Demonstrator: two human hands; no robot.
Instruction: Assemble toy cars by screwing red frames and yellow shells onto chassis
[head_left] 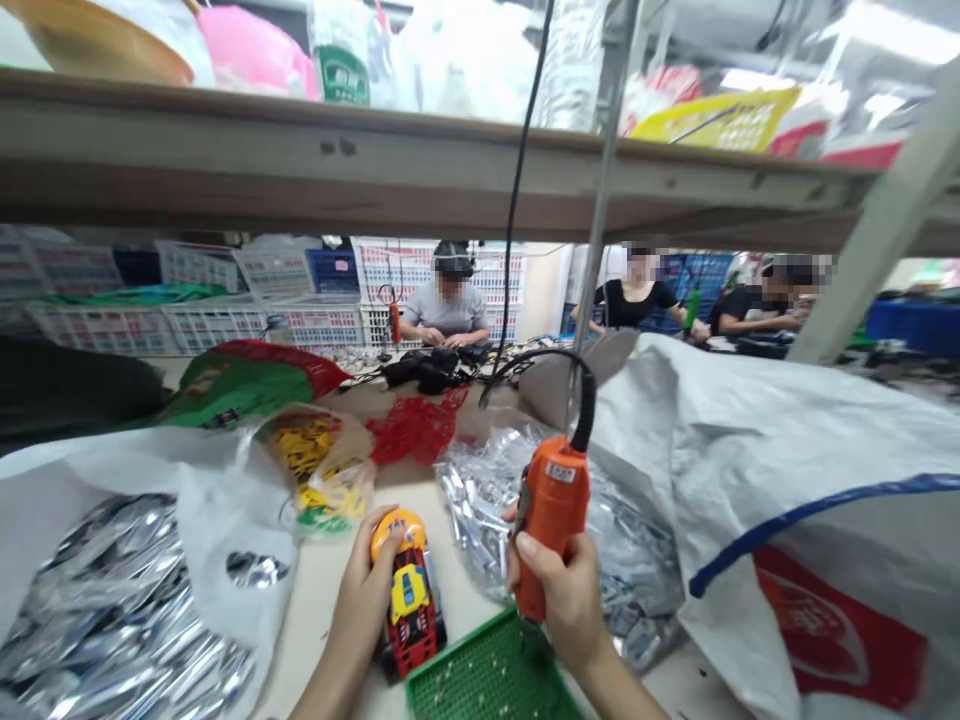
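Observation:
My left hand (365, 600) is wrapped round the side of a toy car (407, 592) with a red body, yellow cab and orange front, holding it on the pale table. An orange electric screwdriver (551, 520) stands upright in my right hand (564, 600), which is closed round its body; a black cable runs up from its top. Its tip points down over a green perforated tray (480, 680) at the bottom edge.
Clear bags of silver parts lie at the left (112, 610) and centre (480, 490). A small bag of yellow parts (322, 470) and red parts (416, 425) sit behind. A large white sack (787, 480) fills the right. Three people work at the far table.

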